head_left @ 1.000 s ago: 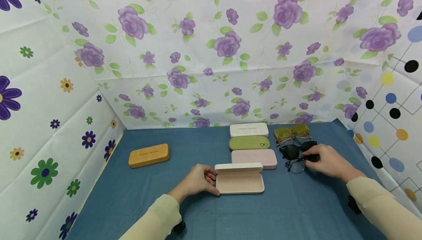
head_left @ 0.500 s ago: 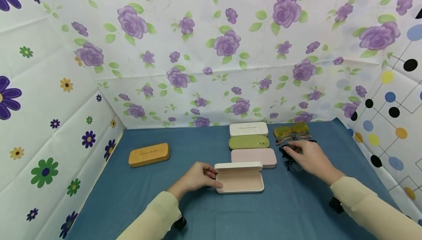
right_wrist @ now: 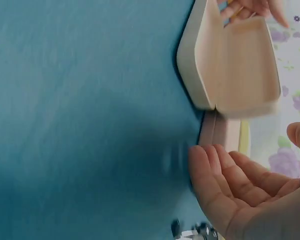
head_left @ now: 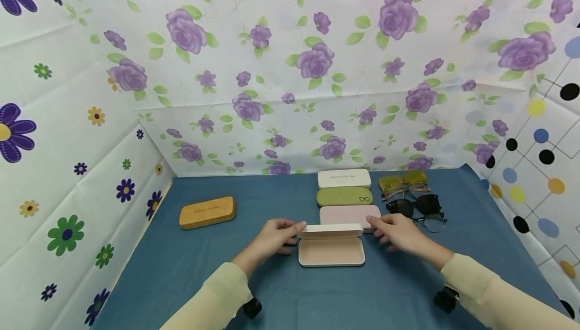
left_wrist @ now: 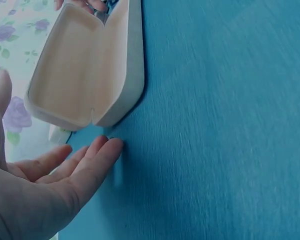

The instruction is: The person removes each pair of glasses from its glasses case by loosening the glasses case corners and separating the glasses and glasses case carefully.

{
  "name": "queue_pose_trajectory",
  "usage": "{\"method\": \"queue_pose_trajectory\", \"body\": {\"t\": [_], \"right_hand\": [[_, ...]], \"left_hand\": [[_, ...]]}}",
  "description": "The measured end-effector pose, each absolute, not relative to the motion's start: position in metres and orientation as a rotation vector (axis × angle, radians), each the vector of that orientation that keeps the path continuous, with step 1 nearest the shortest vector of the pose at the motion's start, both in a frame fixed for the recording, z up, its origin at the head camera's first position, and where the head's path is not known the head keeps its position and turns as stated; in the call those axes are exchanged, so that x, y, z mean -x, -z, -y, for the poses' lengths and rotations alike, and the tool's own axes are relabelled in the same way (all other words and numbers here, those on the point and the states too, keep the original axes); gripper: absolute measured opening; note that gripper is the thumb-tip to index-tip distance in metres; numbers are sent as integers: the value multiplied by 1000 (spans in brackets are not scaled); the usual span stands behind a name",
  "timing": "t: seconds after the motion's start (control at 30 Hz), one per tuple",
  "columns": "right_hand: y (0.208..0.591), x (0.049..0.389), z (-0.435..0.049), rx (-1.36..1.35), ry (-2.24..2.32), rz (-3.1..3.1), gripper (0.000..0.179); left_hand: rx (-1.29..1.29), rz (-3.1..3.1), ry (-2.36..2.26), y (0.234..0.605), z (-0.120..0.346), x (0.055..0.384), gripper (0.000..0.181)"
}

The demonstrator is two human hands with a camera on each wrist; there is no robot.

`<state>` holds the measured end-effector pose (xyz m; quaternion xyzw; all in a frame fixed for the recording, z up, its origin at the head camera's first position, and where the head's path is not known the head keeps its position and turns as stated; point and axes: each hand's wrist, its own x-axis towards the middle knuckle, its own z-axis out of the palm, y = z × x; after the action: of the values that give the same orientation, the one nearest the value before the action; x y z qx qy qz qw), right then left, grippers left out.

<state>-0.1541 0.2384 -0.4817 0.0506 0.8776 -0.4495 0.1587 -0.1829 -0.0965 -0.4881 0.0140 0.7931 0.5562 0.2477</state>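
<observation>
A white eyeglass case (head_left: 332, 253) stands with its lid raised on the blue cloth, its bare beige lining showing. My left hand (head_left: 272, 244) is at the case's left end, thumb near the lid's corner. In the left wrist view, that hand's fingers (left_wrist: 97, 160) are loosely spread, apart from the case. At the opposite end is my right hand (head_left: 401, 234), its thumb over the corner of a closed pink case (head_left: 344, 214). The right wrist view shows its fingers (right_wrist: 210, 175) extended with nothing in them, short of the open case.
Behind the pink case lie a green case (head_left: 340, 197) and another white case (head_left: 344, 178). To their right are yellow-lensed glasses (head_left: 403, 181), thin-framed glasses, black sunglasses (head_left: 401, 207) and clear glasses (head_left: 435, 223). A mustard case (head_left: 207, 212) lies at left.
The right hand has let go of the dark glasses and come left to the open case. The left thumb has moved from the case's front corner up to the lid.
</observation>
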Motion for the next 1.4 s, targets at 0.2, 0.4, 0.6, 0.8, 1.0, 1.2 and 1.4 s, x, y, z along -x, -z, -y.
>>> {"method": "queue_pose_trajectory", "body": {"t": [0.2, 0.4, 0.6, 0.8, 1.0, 1.2, 1.4], "right_hand": [[485, 147, -224, -199, 1403, -2374, 69], [490, 144, -218, -253, 1410, -2307, 77], [494, 145, -211, -323, 1470, -2224, 87], [496, 144, -209, -343, 1505, -2191, 92], [496, 144, -207, -374, 1583, -2111, 94], [497, 142, -207, -371, 1626, -2058, 95], [498, 141, -206, -366, 1641, -2054, 92]], "left_hand": [[-8, -2129, -1565, 485, 93, 179, 71], [5, -2134, -1528, 486, 92, 177, 78], [37, -2117, -1520, 491, 91, 177, 83], [47, -2096, -1542, 491, 89, 176, 84], [45, -2077, -1590, 491, 88, 176, 80], [52, -2068, -1618, 492, 88, 176, 79], [60, -2027, -1635, 495, 89, 178, 76]]}}
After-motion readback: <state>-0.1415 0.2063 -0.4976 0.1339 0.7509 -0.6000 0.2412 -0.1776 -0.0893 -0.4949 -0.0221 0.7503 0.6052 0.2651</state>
